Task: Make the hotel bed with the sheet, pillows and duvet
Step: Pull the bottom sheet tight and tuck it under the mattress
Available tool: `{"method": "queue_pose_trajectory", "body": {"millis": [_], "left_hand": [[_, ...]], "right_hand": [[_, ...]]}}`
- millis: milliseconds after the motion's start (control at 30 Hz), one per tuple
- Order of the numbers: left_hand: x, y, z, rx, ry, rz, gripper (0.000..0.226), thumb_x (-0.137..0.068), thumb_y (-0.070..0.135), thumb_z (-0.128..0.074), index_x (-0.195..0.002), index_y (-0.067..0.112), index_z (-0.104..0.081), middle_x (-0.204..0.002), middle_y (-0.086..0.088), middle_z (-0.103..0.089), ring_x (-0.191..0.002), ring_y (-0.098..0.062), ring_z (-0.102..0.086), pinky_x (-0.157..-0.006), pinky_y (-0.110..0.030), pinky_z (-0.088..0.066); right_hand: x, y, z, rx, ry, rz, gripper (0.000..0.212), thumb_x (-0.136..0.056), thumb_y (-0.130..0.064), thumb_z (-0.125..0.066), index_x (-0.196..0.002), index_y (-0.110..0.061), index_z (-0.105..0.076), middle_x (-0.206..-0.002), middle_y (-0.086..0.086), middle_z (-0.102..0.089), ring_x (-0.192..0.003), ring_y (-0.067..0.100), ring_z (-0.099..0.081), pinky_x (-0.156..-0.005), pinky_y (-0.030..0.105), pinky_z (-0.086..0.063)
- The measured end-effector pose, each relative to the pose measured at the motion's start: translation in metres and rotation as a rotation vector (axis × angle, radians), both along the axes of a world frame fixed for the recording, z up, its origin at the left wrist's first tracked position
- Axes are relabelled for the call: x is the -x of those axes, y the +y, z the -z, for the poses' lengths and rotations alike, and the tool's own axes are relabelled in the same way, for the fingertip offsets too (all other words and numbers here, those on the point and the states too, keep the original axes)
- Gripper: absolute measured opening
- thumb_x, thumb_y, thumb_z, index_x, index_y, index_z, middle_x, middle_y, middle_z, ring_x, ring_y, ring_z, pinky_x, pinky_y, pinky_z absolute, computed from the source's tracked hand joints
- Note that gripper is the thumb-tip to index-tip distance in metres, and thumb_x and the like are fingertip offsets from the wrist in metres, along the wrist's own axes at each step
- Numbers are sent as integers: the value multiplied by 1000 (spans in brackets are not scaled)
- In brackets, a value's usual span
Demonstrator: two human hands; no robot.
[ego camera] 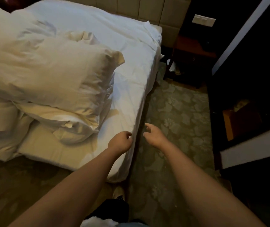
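A white sheet (127, 66) covers the mattress up to the padded headboard (147, 10). White pillows (49, 69) lie heaped on the left half of the bed, with a bunched duvet (3, 128) under and beside them. My left hand (121, 140) is at the sheet's right edge near the foot corner, fingers curled against the fabric; whether it pinches the sheet is unclear. To its right, my right hand (154, 134) hovers over the carpet beside the bed, fingers loosely spread, holding nothing.
A narrow strip of patterned green carpet (176, 115) runs along the bed's right side. A dark wooden nightstand (195, 53) stands by the headboard, with a wall switch plate (204, 20) above it. Dark furniture (252, 102) bounds the right side.
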State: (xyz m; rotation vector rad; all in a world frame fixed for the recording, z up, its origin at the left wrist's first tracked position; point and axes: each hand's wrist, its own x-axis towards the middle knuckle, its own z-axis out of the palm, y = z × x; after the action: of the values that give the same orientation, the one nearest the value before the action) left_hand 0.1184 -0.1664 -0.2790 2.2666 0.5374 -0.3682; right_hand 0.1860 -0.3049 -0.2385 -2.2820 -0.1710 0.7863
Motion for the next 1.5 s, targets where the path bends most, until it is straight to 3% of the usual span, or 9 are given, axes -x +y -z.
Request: {"method": "queue_pose_trajectory", "body": {"millis": [367, 767, 900, 1067, 1167, 1300, 1500], "left_hand": [[-146, 50, 30, 55, 46, -268, 42, -89, 28, -47, -130, 27, -56, -131, 5, -59, -118, -13, -56, -97, -35, -48], [-300, 47, 118, 229, 289, -834, 50, -84, 41, -60, -133, 33, -52, -136, 10, -54, -121, -15, -53, -94, -33, -48], [-332, 42, 155, 205, 350, -947, 53, -82, 42, -64, -132, 30, -53, -135, 4, -53, -119, -20, -54, -94, -33, -47], [-353, 40, 204, 91, 424, -1003, 61, -79, 47, -67, -132, 25, -45, -131, 0, -43, -121, -21, -43, -94, -34, -42], [-364, 41, 229, -55, 473, -1052, 60, -72, 55, -69, -120, 27, -47, -121, 0, -44, -116, -22, -40, -96, -33, -37], [-373, 41, 242, -144, 485, -1161, 36, -80, 49, -64, -106, 26, -55, -114, -1, -45, -110, -24, -41, -90, -33, -33], [-371, 44, 237, -115, 457, -1186, 13, -85, 38, -58, -91, 30, -67, -104, 1, -49, -105, -22, -44, -88, -32, -35]], "right_hand": [[-183, 78, 19, 177, -36, -447, 54, -97, -16, -44, -148, -25, -33, -152, 4, -38, -132, 25, -44, -105, 45, -43], [-399, 177, 123, 403, -142, -1348, 51, -94, -20, -53, -143, -26, -41, -149, 1, -38, -133, 21, -41, -107, 38, -39], [-425, 202, 169, 450, -256, -1634, 56, -92, -18, -55, -145, -26, -40, -155, 1, -29, -140, 22, -29, -110, 39, -34], [-427, 230, 224, 439, -429, -1942, 61, -87, -12, -56, -144, -25, -38, -160, 6, -13, -147, 24, -11, -119, 38, -14], [-424, 239, 250, 299, -575, -1954, 42, -86, -18, -57, -127, -24, -52, -148, 8, -31, -134, 28, -29, -111, 35, -24], [-421, 247, 263, 186, -638, -1956, 16, -85, -16, -58, -96, -21, -68, -136, 7, -42, -124, 29, -37, -102, 33, -29], [-425, 252, 267, 186, -743, -2080, 11, -80, -20, -63, -83, -17, -73, -129, 9, -49, -114, 32, -45, -92, 38, -37]]}}
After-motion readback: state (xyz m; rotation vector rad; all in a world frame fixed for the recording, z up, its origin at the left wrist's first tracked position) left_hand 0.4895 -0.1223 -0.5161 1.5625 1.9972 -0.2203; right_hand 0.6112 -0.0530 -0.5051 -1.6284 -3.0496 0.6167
